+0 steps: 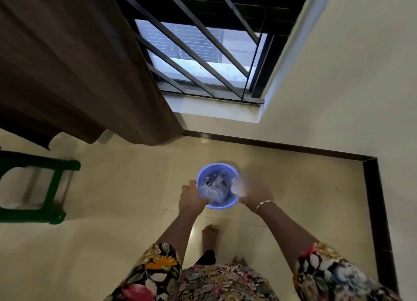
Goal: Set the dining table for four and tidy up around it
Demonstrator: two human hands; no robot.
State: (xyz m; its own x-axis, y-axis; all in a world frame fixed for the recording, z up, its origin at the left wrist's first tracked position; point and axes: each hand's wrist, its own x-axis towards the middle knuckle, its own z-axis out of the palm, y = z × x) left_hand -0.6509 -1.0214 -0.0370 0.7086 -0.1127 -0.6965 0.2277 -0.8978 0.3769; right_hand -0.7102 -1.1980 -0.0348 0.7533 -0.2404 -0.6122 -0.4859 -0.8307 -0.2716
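Tidying, not laying, is judged to be the step in hand. A blue bowl [223, 205] is held up over the floor [126, 188], toward the corner where the dark skirting turns below the window [198, 52]. It is gripped at its left rim by the left hand [191, 199], the thumb hooked over the edge and the fingers curled beneath. Pale, crumpled scraps [214, 188] are seen inside it; what they are cannot be told. The right hand [253, 193] is seen at the bowl's right rim, but it is smeared by motion and a whitish blur lies at its fingers, so whether anything is pinched there cannot be told. A brown curtain [79, 64] is hung at the left of the window, and a green stool [52, 188] is stood at the floor's left edge. No table, plates or cutlery are shown, so nothing can be said of the four places. At most, some litter is judged to be collected, with its disposal and the laying counted as left.
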